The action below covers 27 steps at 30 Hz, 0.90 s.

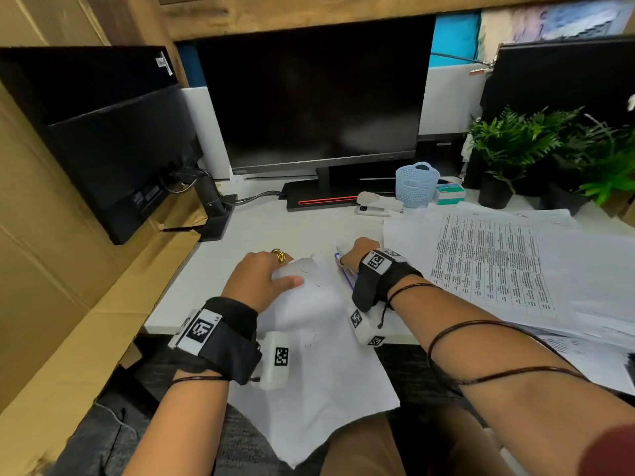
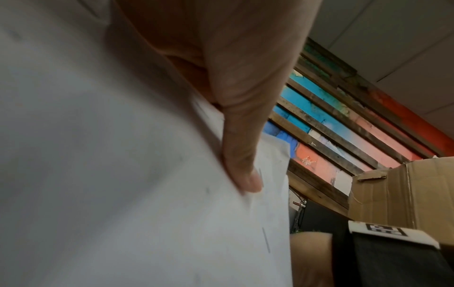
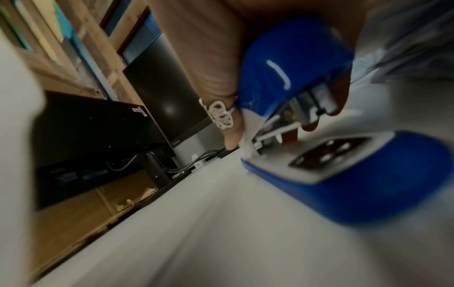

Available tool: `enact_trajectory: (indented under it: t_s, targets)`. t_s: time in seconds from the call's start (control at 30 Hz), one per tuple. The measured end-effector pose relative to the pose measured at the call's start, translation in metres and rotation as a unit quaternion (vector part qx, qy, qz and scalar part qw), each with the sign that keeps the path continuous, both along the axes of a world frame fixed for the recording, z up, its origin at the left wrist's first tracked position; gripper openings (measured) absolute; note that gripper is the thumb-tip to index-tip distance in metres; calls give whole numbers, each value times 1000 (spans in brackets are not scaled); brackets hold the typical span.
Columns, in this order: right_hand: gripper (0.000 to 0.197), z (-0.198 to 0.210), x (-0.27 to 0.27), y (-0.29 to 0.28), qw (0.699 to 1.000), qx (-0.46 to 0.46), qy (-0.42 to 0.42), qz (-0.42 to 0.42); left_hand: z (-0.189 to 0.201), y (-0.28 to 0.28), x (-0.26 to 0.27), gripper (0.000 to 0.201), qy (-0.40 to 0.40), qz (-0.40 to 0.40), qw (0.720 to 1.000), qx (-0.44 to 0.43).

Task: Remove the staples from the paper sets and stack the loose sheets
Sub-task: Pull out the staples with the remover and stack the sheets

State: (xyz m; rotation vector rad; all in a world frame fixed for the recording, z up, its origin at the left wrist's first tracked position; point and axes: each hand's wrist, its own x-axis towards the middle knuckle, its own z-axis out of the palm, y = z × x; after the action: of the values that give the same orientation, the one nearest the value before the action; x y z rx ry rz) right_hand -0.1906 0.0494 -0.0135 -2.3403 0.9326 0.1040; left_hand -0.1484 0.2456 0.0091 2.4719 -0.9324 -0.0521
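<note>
head cam looks down at desk [image 1: 261, 228]; wrist cams close, low.

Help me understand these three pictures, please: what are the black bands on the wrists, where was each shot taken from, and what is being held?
There is no machine here: a person works at a white desk with bare hands. The black bands carry small cameras. The large picture comes from a camera on the head, looking down; the other two look along each hand from the wrist.

The left hand pinches a set of white paper, thumb on top, as the left wrist view shows close up. The right hand has its grip on a blue and white stapler-like tool, seen best in the right wrist view.

Also on the desk: a pile of printed sheets, a white stapler, a blue basket, potted plants and monitors.
</note>
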Motion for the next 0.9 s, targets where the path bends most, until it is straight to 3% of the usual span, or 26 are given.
enact_trajectory:
  t_s: [0.1,0.17,0.27,0.3,0.37,0.43,0.5,0.6,0.7,0.8,0.9]
  targets:
    - [52,2,3,0,998,-57,3,27,0,2,2,44,-2,-8,1000,-8]
    - [59,8,3,3,996,-59,-50,52,2,3,1,34,-5,-8,1000,-22]
    - [43,23,-21,13,963,112,-200,141,7,5,2,28,2,-8,998,-64]
    - [33,27,-33,16,949,148,-209,182,7,5,4,26,3,-7,996,-92]
    - [24,23,-52,16,937,137,-220,234,9,1,4,22,23,-22,984,-173]
    - [24,18,-65,16,924,133,-302,192,14,-5,0,18,38,-49,969,-239]
    - [28,15,-77,15,893,129,-409,139,19,-10,-7,18,15,-85,959,-270]
    - [32,15,-98,14,828,78,-535,145,19,-17,-9,32,-20,-196,907,-372]
    - [35,17,-116,9,775,-23,-606,179,17,-25,-14,10,-15,-272,852,-447]
    - [41,16,-128,2,758,-89,-619,186,15,-32,-24,15,42,-295,813,-500]
    - [44,15,-140,-2,753,-110,-622,184,16,-40,-35,14,61,-298,806,-508]
